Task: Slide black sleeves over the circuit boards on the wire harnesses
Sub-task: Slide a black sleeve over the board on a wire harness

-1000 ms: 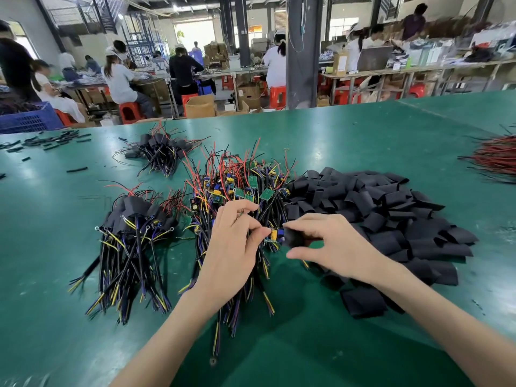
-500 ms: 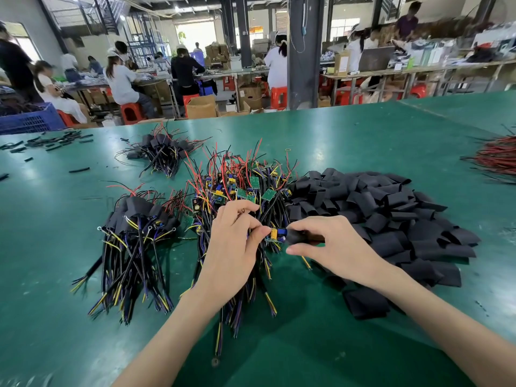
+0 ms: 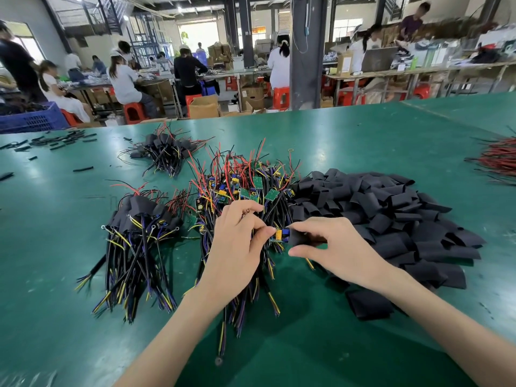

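A black sleeve (image 3: 297, 237) is held against a small circuit board (image 3: 279, 235) over a green table (image 3: 349, 141).
The board is pinched by the left hand (image 3: 237, 247); the sleeve is pinched by the right hand (image 3: 335, 247); both are held above the pile of wire harnesses (image 3: 245, 185); loose sleeves (image 3: 391, 213) are heaped just to the right.

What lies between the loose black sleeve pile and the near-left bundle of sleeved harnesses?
Head view: the heap of unsleeved harnesses, plus the left hand pinching a board and the right hand holding a sleeve.
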